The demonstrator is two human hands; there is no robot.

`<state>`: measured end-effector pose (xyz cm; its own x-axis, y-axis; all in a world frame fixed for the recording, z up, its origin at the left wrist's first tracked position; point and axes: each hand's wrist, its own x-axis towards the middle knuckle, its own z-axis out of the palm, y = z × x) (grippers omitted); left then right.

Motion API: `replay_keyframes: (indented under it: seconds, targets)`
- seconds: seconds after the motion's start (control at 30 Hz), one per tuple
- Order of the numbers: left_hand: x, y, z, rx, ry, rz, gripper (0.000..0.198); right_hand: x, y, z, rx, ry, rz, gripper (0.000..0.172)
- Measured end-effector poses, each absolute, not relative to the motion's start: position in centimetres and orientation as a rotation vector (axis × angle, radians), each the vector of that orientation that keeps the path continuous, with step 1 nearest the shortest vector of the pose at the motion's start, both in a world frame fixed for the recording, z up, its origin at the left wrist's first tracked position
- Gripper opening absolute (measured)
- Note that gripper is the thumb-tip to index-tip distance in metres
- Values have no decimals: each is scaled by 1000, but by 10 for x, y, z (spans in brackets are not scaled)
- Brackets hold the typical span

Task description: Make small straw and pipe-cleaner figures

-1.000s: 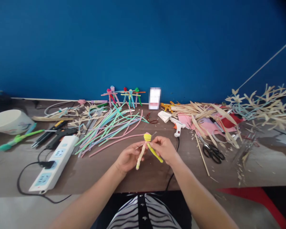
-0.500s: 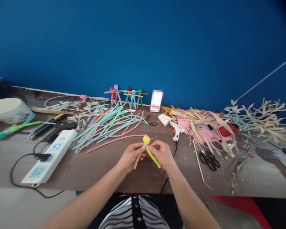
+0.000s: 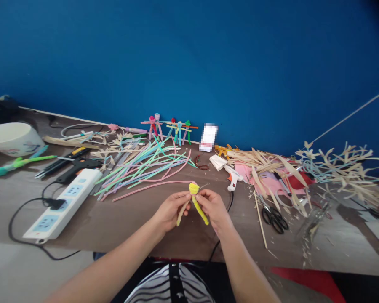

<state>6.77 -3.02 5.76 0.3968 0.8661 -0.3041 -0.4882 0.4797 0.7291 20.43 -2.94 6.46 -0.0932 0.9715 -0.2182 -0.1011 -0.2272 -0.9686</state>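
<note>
The left hand and right hand pinch, fingers nearly closed, a yellow pipe-cleaner figure (coiled head at 12 o'clock, paler leg toward 7, brighter leg toward 5).

We hold a small fuzzy pipe cleaner doll up over the brown counter. Our left hand and right hand pinch it near its yellow top. Its pale leg and yellow leg hang down. A white glue gun and black scissors lie off to the right.
</note>
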Motion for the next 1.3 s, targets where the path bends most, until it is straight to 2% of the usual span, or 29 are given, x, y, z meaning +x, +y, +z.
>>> replay_keyframes:
  seconds: [0.2, 0.7, 0.9, 1.13, 1.3]
  targets:
    - [69, -28, 52, 548, 738, 909, 19, 202, -29, 62, -1181, -995, 1537, 17]
    - [76, -28, 47, 805, 858, 1050, 24, 199, -26, 56, -1183, -1093, 1490, 18]
    - [78, -30, 50, 838, 892, 986, 23, 203, -22, 52, -1154, -1172, 1414, 15]
    - [71, -30, 55, 729, 728, 926, 17, 208, -21, 57, -1222, -1104, 1501, 14]
    - [70, -29, 52, 645, 868, 878, 21, 208, -22, 52, -1205, -1098, 1422, 10]
